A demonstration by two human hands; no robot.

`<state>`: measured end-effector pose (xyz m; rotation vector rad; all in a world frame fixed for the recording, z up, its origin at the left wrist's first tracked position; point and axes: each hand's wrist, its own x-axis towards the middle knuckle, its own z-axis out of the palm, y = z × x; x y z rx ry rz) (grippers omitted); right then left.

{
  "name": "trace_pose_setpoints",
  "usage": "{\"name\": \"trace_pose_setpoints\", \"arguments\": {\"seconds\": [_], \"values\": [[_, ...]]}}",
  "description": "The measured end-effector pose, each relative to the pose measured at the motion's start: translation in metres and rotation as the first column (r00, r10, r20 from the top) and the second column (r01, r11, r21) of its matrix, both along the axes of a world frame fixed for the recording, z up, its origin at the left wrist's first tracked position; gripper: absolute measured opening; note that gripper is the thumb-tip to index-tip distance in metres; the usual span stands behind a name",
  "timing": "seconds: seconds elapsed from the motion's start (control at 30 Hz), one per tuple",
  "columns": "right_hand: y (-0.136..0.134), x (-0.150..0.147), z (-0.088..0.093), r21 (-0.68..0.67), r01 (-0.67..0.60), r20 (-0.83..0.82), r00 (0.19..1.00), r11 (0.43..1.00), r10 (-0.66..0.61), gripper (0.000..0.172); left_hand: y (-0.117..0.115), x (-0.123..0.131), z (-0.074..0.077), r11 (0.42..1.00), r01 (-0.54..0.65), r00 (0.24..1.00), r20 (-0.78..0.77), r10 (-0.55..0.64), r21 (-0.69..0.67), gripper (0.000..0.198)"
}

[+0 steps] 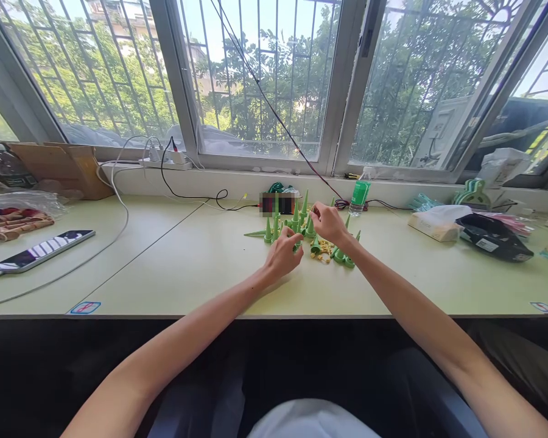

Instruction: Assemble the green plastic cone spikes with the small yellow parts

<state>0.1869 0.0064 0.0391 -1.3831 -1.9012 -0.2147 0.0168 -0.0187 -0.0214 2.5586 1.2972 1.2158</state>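
Observation:
Several green plastic cones [305, 210] stand or lie in a cluster on the table, among small yellow pieces [320, 258]. My left hand [283, 254] is at the near left side of the cluster, its thumb and fingers curled about a green cone [296, 247] that is mostly hidden. Slightly higher and to the right, my right hand [329, 222] hovers over the cones with fingertips pinched together. Whatever lies between those fingertips is too small to make out. One cone [254, 233] rests on its side, pointing left.
Behind the cones sit a dark box with an orange part [283, 203] and a green-labelled bottle [360, 193]. A tissue pack [438, 222] and black pouch [495, 237] lie right. A phone [39, 250] with a white cable [126, 213] lies left, near a cardboard box [80, 170].

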Motion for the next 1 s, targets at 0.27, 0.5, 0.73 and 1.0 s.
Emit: {"name": "trace_pose_setpoints", "arguments": {"seconds": [0.27,0.5,0.73,1.0], "values": [[0.003,-0.001,-0.003,-0.097,-0.016,0.029,0.999,0.995,0.019,0.014,0.008,-0.002,-0.007,0.978,-0.048,0.983,-0.181,0.011,-0.201,0.049],[0.009,-0.002,-0.007,-0.131,-0.04,0.066,0.997,0.991,0.049,0.015,0.015,-0.001,-0.011,0.984,0.035,0.991,-0.12,-0.056,-0.174,0.045],[0.007,-0.004,-0.004,-0.167,-0.07,0.067,0.994,0.983,0.082,0.015,0.015,-0.002,-0.007,0.98,0.163,0.984,0.085,-0.153,-0.115,0.023],[0.013,-0.006,-0.005,-0.252,-0.15,0.06,0.984,0.956,0.17,0.015,0.009,0.001,-0.006,0.964,0.211,0.977,0.011,-0.212,-0.162,0.026]]}}
